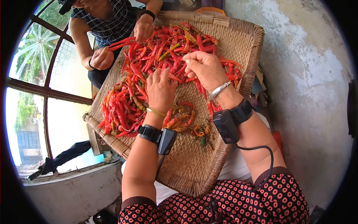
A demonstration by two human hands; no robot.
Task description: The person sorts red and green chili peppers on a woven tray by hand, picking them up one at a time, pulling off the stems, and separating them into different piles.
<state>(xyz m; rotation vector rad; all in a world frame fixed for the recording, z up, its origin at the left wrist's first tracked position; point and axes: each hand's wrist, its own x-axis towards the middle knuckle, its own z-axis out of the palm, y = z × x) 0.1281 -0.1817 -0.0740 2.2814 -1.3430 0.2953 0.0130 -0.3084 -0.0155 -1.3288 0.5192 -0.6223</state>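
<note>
Red chili peppers [153, 56] lie heaped across a woven basket tray [179, 171]. My left hand [161, 91] rests at the near edge of the heap, palm down, its fingers stretched out and slightly apart among the peppers. Over the right part of the heap is my right hand [207, 71], fingers curled and thumb near the forefinger in a pinch. What that pinch holds, if anything, I cannot make out. Below my hands lies a smaller group of orange and brownish peppers [179, 121]. A denser red pile [121, 112] sits left of my left hand.
Across the tray a person [106, 22] holds long red peppers [123, 43] between both hands. A window [48, 71] fills the left side, with a dark folded umbrella [63, 158] by its sill. A plastered wall [302, 74] stands close on the right.
</note>
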